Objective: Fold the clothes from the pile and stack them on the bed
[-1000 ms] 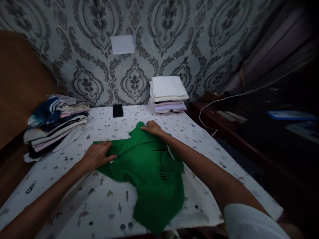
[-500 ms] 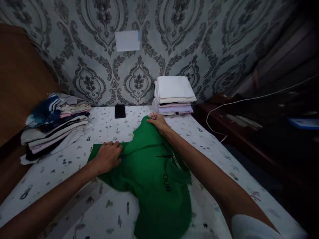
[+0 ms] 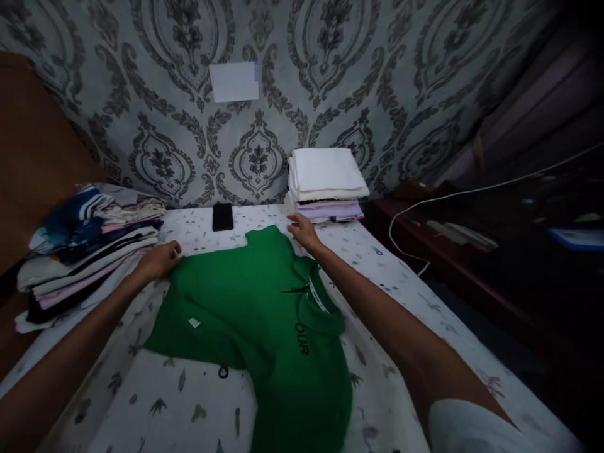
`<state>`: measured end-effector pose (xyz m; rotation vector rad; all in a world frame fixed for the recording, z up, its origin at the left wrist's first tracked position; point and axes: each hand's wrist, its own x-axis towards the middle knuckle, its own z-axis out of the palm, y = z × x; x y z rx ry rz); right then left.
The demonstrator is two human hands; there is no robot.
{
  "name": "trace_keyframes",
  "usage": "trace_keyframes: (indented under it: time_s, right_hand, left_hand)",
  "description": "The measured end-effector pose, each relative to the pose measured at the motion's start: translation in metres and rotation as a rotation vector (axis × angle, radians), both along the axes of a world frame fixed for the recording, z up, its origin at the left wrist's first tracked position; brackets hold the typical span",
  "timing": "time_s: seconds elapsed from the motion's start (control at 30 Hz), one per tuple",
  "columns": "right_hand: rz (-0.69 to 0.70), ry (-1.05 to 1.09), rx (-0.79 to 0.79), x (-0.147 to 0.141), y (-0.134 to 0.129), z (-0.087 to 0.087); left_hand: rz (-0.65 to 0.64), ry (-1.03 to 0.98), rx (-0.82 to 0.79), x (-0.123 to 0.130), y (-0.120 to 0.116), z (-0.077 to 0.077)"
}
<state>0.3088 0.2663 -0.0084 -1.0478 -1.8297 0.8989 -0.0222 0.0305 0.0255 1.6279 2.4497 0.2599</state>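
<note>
A green polo shirt point(image 3: 226, 283) lies spread sideways on the patterned bedsheet, its collar toward the right and dark "OUR" lettering on its chest. A small white patch shows near its hem. At the hem's far left corner, my left hand point(image 3: 163, 259) has its fingers closed on the cloth edge. My right hand point(image 3: 303, 231) is just past the far sleeve, off the cloth, with thumb and fingers apart and nothing visible in them. The near sleeve runs out of view at the bottom.
A pile of folded clothes point(image 3: 89, 251) stands at the left, and another stack with white cloth on top point(image 3: 328, 173) at the back right. A black phone point(image 3: 223, 217) lies near the wall. A white cable point(image 3: 453, 195) crosses dark red furniture point(image 3: 401, 233) at the right.
My left hand has moved left and away from me to the hem corner, and the shirt's body is spread wider and flatter. My right hand has let go of the far sleeve.
</note>
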Motion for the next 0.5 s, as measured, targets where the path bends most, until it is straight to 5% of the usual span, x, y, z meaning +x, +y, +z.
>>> trace_keyframes:
  time_s: [0.1, 0.27, 0.4, 0.5]
  right_hand:
    - [-0.031, -0.076, -0.012, 0.043, -0.028, -0.006]
    - [-0.142, -0.382, 0.05, 0.129, -0.137, -0.017]
    - [-0.173, -0.509, 0.026, 0.16, -0.24, -0.024]
    - [-0.185, -0.527, 0.031, 0.159, -0.285, -0.029]
  left_hand:
    - [-0.127, 0.151, 0.13, 0.026, -0.028, -0.002]
    - [-0.517, -0.15, -0.013, 0.075, -0.082, 0.0]
    - [-0.519, -0.087, -0.154, 0.085, -0.112, -0.011]
    - [-0.523, -0.101, -0.192, 0.08, -0.128, -0.006]
